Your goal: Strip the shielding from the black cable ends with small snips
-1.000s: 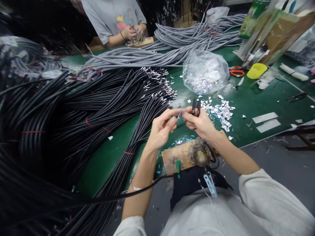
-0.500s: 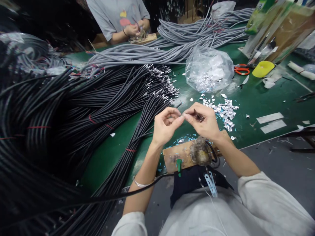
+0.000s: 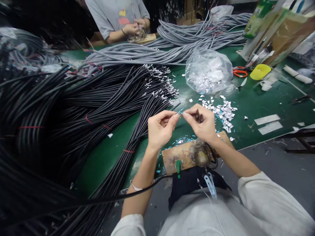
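My left hand is closed in a pinch on a thin blue wire. Facing it, the thumb and finger of my right hand pinch close to the wire's tip. A small dark metal tool, its kind not clear, is tucked in my right palm. Just behind my fingertips lies the end of a black cable. Below my hands, a wooden board carries a grimy metal block and a green clip.
Bundles of black cables with stripped ends fill the left. Grey cables lie across the back. A plastic bag of foil scraps, orange-handled scissors and yellow tape stand right. A person's hands work opposite.
My left hand has drawn a little to the left, away from my right. Blue wire now shows between the fingertips. The view has shifted slightly.
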`<state>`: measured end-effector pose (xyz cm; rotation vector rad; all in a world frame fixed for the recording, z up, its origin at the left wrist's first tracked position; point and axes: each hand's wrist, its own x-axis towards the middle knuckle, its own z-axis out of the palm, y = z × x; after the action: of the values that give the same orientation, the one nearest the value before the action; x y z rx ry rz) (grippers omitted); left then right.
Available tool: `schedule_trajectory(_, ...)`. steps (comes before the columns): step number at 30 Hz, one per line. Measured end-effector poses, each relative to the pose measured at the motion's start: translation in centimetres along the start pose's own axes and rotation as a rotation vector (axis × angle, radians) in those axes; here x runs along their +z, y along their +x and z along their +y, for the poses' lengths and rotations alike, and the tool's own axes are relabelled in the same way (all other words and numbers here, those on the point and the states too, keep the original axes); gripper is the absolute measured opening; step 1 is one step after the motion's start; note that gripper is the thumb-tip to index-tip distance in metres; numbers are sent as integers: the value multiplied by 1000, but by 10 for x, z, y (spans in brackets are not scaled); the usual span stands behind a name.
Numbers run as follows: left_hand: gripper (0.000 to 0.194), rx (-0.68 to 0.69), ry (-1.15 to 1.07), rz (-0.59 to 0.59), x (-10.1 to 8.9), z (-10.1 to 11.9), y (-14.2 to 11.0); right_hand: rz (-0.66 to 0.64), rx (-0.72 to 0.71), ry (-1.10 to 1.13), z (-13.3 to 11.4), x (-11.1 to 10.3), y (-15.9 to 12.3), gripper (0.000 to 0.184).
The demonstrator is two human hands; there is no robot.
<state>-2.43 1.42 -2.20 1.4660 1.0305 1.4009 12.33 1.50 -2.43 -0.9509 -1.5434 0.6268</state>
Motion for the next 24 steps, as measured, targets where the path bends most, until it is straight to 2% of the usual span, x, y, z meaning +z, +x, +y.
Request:
schedule_trajectory(3, 13, 53, 54, -4, -1, 0, 0, 23, -51, -75, -3, -2, 0, 8)
schedule_trajectory(7, 6, 162, 248, 2, -3, 0, -2, 27, -146, -133, -2, -4, -1, 16)
schedule_trajectory(11, 3, 230, 437, 30, -2, 0, -4, -46, -269, -145, -1, -2, -5, 21)
schedule_trajectory(13, 3, 287, 476, 60, -1, 2, -4, -33, -237, -153, -3, -2, -6, 21)
schedule_trajectory(16, 4, 403, 483, 157, -3, 6, -3, 84, -93, -181, -5, -5, -1, 10)
schedule_trajectory(19, 7, 499, 530, 173, -5, 8, -3, -2, -32, -151, -5, -7, 2, 11)
schedule_trajectory(21, 8, 558, 610, 150, -6, 6, -4, -46, -93, -155, -5, -6, 0, 9)
schedule_trajectory(24, 9, 674, 764, 124, -6, 2, -5, 5, -264, -238, -6, -4, -3, 3)
